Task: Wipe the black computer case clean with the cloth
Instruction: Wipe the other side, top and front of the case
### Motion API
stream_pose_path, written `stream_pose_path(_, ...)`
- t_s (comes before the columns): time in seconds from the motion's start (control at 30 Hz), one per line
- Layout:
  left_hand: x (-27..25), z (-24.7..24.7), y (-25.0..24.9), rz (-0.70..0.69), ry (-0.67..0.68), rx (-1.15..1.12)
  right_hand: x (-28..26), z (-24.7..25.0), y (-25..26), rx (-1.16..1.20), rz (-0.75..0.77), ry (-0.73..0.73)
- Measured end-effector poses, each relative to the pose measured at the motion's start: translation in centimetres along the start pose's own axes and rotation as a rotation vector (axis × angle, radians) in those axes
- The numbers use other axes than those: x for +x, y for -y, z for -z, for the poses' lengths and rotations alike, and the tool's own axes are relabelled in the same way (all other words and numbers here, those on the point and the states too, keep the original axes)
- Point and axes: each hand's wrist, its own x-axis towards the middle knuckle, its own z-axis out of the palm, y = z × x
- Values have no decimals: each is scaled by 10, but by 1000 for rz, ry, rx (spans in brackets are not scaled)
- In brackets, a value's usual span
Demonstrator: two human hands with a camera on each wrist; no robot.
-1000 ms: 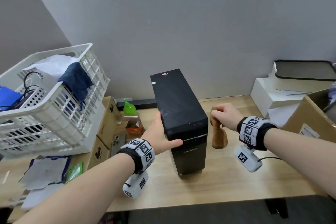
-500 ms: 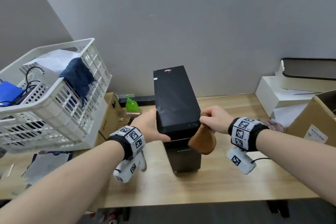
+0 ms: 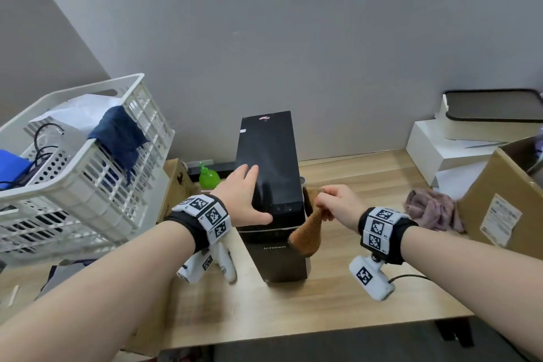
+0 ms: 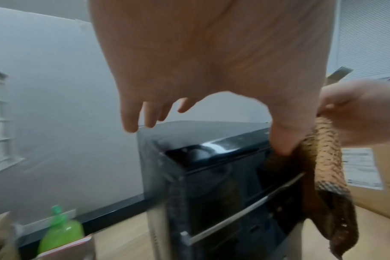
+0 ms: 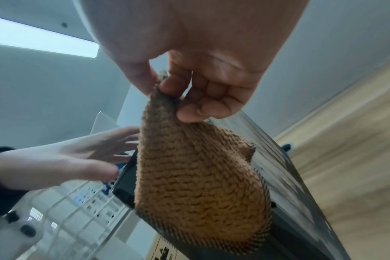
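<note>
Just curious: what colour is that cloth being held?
Tan-brown cloth with a dark edge, best seen from the right wrist.

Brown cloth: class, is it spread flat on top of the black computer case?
No. The brown cloth hangs bunched from the right hand beside the computer case.

A: Computer case finish?
B: Black, smooth top, faint sheen; front edge is glossy plastic (highlight shows in the left wrist view). Side panel looks matt.
A: Cloth?
B: Brown, rough nubby weave, like terry, with a darker woven border. Soft and limp.
A: Desk?
B: Pale wood grain, smooth, matt.
A: Basket?
B: White moulded plastic, slotted walls, slight shine. Dark blue fabric draped over its rim, white paper behind that.
A: Right side?
B: Cardboard box, matt brown, paper label. Pinkish fuzzy rag beside it.
A: Green bottle?
B: Glossy plastic.
</note>
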Motion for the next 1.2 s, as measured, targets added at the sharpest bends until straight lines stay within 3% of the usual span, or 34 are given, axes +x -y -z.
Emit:
stream_pose_path(0.17,13,-16,-45,-154,-170,-104,-5,15,-29,164,-77,-122)
stream_pose_path(0.43,34,-37,-73,-121,-299,-90,2,10,-46,337,-86,-143)
stream_pose_path(0.6,49,-52,-68,-49,-262,-19,6,-17,-33,309,35,-106)
stream_pose_path(0.77,56,-52,-67,-43,-198,-6,16,-38,-23,484,92,-74)
stream_pose_path(0.87,60,-47,-64,-49,-219,-9,20,-44,-33,528,98,-51)
stream_pose_path(1.07,78,-46,-66,37,-219,-55,30,-68,-63,475,118,-169)
stream_pose_path(1.2,78,-48,-65,35,-224,-53,40,-77,-83,520,87,-174)
